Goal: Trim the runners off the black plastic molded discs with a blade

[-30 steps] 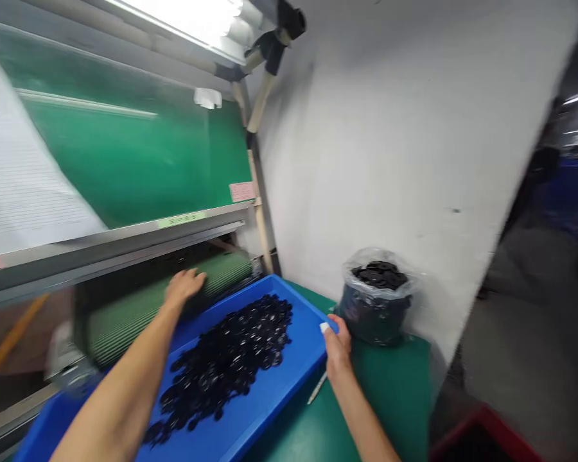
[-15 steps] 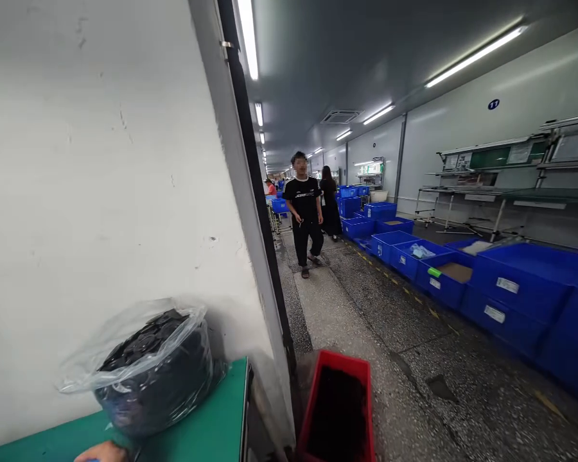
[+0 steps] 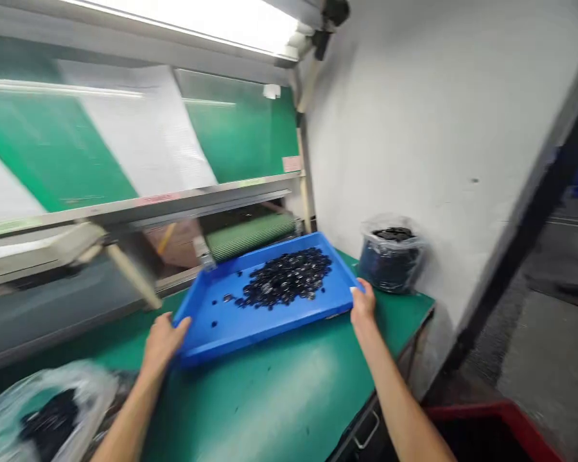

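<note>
Gripping blue tray (image 3: 264,324) | both hands (image 3: 363,301) | left (image 3: 164,339) now off green belt (image 3: 250,236)

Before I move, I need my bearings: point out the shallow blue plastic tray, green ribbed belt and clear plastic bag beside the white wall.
Blue plastic tray (image 3: 243,318): head view, bare floor.
Green ribbed belt (image 3: 253,236): head view, middle of its surface.
Clear plastic bag (image 3: 388,269): head view, its front side.

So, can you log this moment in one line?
left hand: holding blue rectangular tray, left end | right hand: holding near right corner | inside: shiny black discs
</note>
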Available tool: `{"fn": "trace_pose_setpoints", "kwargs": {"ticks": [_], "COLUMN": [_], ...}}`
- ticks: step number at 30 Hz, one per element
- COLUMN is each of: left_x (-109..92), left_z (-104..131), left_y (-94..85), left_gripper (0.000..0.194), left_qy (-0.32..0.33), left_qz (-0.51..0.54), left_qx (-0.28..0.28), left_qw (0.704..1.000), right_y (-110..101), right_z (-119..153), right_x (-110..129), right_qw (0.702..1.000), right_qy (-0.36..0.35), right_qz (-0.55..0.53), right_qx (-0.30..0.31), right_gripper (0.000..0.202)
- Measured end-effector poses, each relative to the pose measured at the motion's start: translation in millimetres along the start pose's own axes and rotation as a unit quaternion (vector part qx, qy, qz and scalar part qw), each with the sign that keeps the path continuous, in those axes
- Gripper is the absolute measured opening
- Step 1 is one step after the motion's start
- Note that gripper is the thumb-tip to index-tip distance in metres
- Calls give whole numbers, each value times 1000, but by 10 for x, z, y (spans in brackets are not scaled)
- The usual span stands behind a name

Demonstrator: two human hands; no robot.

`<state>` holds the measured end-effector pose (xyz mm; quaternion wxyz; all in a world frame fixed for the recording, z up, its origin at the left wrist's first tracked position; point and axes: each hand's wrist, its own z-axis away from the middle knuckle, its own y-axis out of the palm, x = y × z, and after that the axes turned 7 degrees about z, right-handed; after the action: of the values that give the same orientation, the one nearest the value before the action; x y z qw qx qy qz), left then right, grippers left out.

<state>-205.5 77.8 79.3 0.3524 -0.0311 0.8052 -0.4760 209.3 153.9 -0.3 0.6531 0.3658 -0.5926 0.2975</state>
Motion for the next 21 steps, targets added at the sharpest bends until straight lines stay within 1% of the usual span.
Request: {"fn": "trace_pose_setpoints", "kwargs": {"ticks": [1, 2, 5, 7, 9, 11, 13, 17, 19, 21], "left_x": [112, 174, 210, 232, 294, 375, 451, 542, 558, 555], "left_z": [4, 0, -48, -56, -9, 91, 218, 446, 516, 540], "left_y": [-63, -78, 6, 64, 92, 98, 88, 43, 20, 6], "left_gripper": [35, 36, 37, 34, 32, 31, 30, 30, 31, 34], "left_qy": [-20, -31, -53, -68, -80, -85, -83, -76, -73, -69], "left_qz": [0, 5, 25, 36, 48, 62, 82, 126, 145, 161], "left_qx": [10, 18, 39, 64, 87, 94, 85, 39, 12, -14], "left_qw": [1000, 999, 998, 995, 992, 990, 990, 988, 987, 984], "right_y": [-4, -41, -229, -328, -382, -414, -452, -563, -596, -584], "right_z": [-34, -64, -121, -146, -179, -218, -252, -269, -258, -246], "right_x": [-46, -78, -136, -165, -183, -183, -170, -152, -157, -168], "right_qw": [1000, 1000, 999, 998, 997, 996, 996, 994, 994, 995], "right_qy": [14, 23, 29, 31, 33, 35, 35, 24, 14, 5], "right_qz": [-11, -20, -43, -54, -65, -75, -85, -103, -105, -101], "right_qx": [5, 4, -6, -12, -17, -20, -17, 1, 12, 23], "right_gripper": [32, 30, 26, 24, 22, 21, 24, 44, 50, 50]}}
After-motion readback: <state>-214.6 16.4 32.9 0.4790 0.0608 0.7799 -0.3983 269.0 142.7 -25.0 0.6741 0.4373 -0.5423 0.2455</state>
